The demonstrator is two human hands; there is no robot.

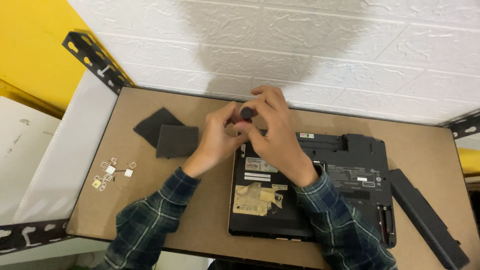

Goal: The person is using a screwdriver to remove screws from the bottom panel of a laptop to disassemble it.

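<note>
Tool: we hold a small dark-handled tool (246, 113), most likely a screwdriver, upright above the back left corner of the laptop; only its round black end shows, so we cannot tell the tip.
Right hand (274, 131): our fingers are curled round the tool's handle, pinching it from the top and side.
Left hand (217, 136): closed in against the right one, fingertips touching the tool's shaft or the spot beneath it — the contact itself is hidden.
Laptop (345, 170): black, lying upside down on the worktop, its base facing up, with labels and a torn, yellowed sticker on the panel.
Battery (427, 217): a long black bar lying on the worktop just beside the laptop's right edge, apart from it — the slot along that edge looks vacant.
Progress: we judge the battery already out and the base panel still on; the opening of the case looks barely begun, with screws still to come.
Foam pads (167, 134): two dark squares overlapping, left of our hands.
Small parts (112, 172): a scatter of tiny pale pieces near the worktop's left edge.
Worktop (200, 220): brown board against a white wall.
</note>
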